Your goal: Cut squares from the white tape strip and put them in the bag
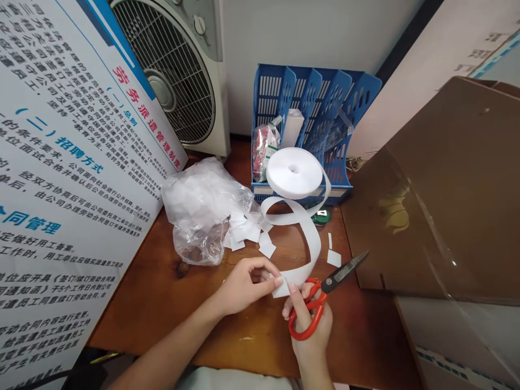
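Left hand (249, 284) has thumb and fingertips pinched on the end of the tape (312, 238), just in front of the right hand (312, 322), whose fingers are hooked through the handles of the scissors (335, 277). Those blades look together and point away to the right, near the tape's loop; a careless turn of the right wrist could nick it. A hard tug by the left hand might drag or topple the roll (293, 172), since slack loops join the two. The tape is white, flat and smooth-edged; whether its pinched end is folded or has a separate square laid on it, I cannot tell. Beyond the left hand, loose pieces (246, 231) spill beside a bag (203, 197); a brushing forearm could scatter them. Past the roll stands a rack (303, 190).
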The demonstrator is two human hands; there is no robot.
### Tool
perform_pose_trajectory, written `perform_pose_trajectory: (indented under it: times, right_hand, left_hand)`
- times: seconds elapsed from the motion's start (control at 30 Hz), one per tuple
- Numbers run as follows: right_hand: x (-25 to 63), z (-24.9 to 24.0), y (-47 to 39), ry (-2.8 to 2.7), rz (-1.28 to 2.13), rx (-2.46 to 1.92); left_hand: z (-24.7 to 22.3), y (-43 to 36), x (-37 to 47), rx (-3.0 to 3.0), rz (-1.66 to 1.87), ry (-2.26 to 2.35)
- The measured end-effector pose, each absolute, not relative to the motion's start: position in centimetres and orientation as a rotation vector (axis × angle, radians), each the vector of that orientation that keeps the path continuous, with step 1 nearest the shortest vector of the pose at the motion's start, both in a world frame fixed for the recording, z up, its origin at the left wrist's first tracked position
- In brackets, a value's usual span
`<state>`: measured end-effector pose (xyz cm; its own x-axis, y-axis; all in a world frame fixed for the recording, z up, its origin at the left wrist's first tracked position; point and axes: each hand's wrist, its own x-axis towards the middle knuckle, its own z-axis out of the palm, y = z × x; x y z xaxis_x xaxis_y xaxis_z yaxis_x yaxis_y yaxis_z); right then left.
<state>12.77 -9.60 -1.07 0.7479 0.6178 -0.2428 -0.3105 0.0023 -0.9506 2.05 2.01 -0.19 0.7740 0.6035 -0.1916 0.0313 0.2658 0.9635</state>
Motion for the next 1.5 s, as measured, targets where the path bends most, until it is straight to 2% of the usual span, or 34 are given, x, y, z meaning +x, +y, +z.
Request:
perform_pose_trajectory:
  times: [1.5]
  right_hand:
    - [12.5,-1.4,-9.7,-0.360,0.654,-1.441]
  left_hand:
    - [-1.3,1.5,2.1,1.332,0.578,0.811]
